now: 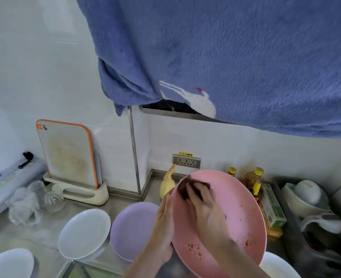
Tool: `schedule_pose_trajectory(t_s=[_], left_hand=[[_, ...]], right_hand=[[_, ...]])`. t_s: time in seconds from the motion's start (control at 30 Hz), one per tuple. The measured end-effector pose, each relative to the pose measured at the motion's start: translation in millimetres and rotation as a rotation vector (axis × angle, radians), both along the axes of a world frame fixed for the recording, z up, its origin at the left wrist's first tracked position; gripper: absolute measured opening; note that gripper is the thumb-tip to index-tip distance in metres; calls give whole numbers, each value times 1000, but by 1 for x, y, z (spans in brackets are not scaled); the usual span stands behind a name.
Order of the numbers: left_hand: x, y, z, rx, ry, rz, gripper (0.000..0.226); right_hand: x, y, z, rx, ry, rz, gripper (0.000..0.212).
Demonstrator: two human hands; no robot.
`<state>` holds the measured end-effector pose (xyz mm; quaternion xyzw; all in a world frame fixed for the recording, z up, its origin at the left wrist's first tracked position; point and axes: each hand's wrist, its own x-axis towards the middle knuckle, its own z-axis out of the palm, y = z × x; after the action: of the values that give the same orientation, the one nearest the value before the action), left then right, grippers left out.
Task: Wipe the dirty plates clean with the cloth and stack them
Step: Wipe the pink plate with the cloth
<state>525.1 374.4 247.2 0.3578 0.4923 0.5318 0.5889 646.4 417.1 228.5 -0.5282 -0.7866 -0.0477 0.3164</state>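
Observation:
A large pink plate (243, 223) with brown specks near its lower rim is held tilted above the counter. My left hand (164, 227) grips its left edge. My right hand (205, 209) presses a dark reddish-brown cloth (185, 187) against the plate's upper left part, fingers blurred. A purple plate (132, 229) lies on the steel counter just left of the pink one. A white plate (83, 233) sits further left, another white plate (7, 263) at the bottom left corner, and a third white plate (276, 265) at the bottom right.
A blue towel (225, 57) hangs across the top of the view. An orange-edged cutting board (67, 153) stands in a rack at the back left, glass jars (35, 199) beside it. A yellow spray bottle (167, 183), oil bottles (254, 181) and a dish rack (310, 207) stand behind and right.

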Motion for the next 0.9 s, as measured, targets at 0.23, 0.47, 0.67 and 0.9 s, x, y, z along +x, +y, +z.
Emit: schedule_pose_trajectory(t_s=[0.23,0.47,0.67,0.9], left_hand=[[-5,1,18,115,-70,-40,56],[-10,9,29,68,-48,-19,35],[-24,5,27,-86,-197,-2,27],[-35,5,18,-127,-183,64,29]], right_hand=[[32,18,19,-6,522,-347,33],[-12,-17,47,-104,301,351,37],[-4,-43,43,-281,145,537,31],[43,-49,44,-538,-259,625,35]])
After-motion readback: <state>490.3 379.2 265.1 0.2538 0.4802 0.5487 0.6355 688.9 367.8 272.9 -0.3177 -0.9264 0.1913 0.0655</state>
